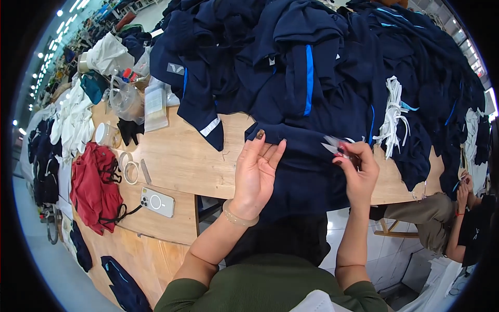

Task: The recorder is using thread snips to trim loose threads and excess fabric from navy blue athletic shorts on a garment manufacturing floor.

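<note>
Both hands worked at the near edge of the light wooden table [182, 161], on a dark navy garment of soft knit fabric [304, 171] that hung over that edge toward the person's lap. Left hand [254, 174] lay flat with its fingers spread and pressed on the cloth, the thumb up, a pale bead bracelet [238, 216] around the wrist. Right hand [358, 171] was curled shut, pinching a small pair of silvery thread snips [332, 145] whose tips pointed left and touched the fabric just beside the left fingertips. Behind the garment, a large heap of similar navy clothes with bright blue stripes [306, 67] covered the far side of the table, and a bundle of white cords [393, 117] lay on the heap toward the right end. Toward the left end sat a crumpled red cloth [93, 187], a white smartphone lying face down [157, 202] near the front edge, a roll of clear tape [130, 171], and a clear plastic container [125, 99] farther back. At the right end another person sat, one hand [461, 195] raised by the table's corner.
</note>
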Available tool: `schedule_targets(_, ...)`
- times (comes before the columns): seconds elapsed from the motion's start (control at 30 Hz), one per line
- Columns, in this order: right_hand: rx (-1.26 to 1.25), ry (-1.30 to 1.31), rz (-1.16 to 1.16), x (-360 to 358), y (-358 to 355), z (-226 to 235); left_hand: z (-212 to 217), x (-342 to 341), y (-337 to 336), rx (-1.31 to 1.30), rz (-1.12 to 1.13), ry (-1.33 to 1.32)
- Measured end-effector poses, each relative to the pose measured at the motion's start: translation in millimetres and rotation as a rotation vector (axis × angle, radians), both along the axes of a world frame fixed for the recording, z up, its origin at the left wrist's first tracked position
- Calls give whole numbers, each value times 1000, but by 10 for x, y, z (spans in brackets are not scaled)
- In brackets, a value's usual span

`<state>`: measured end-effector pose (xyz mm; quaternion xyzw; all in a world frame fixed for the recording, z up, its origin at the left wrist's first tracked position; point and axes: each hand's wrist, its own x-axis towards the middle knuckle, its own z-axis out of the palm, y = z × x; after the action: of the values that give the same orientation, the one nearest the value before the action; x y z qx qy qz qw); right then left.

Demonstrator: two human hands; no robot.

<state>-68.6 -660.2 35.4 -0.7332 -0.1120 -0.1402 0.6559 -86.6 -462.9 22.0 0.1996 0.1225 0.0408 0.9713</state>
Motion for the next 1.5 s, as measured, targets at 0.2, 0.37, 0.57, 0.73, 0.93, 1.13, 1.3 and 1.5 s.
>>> schedule_targets(0.2,-196,-210,11,72,244,14,6,-63,-44,63,6,-99)
schedule_targets(0.37,-263,-268,14,92,364,68,79,-86,-100,105,36,-102)
schedule_targets(0.57,-286,-273,11,119,395,95,110,-93,-125,115,28,-138)
schedule_targets(0.73,-264,-316,7,167,416,42,102,-85,-109,127,20,-124)
schedule_targets(0.93,-249,-409,-10,144,344,-12,173,-98,-97,87,-22,-79)
schedule_targets(1.13,-363,-511,-26,149,403,36,164,-118,-89,63,-39,-72)
schedule_targets(1.3,-373,-533,-24,182,397,11,193,-110,-113,84,-39,-47)
schedule_targets(1.5,-328,-193,32,114,392,60,151,-104,-46,76,-69,-5)
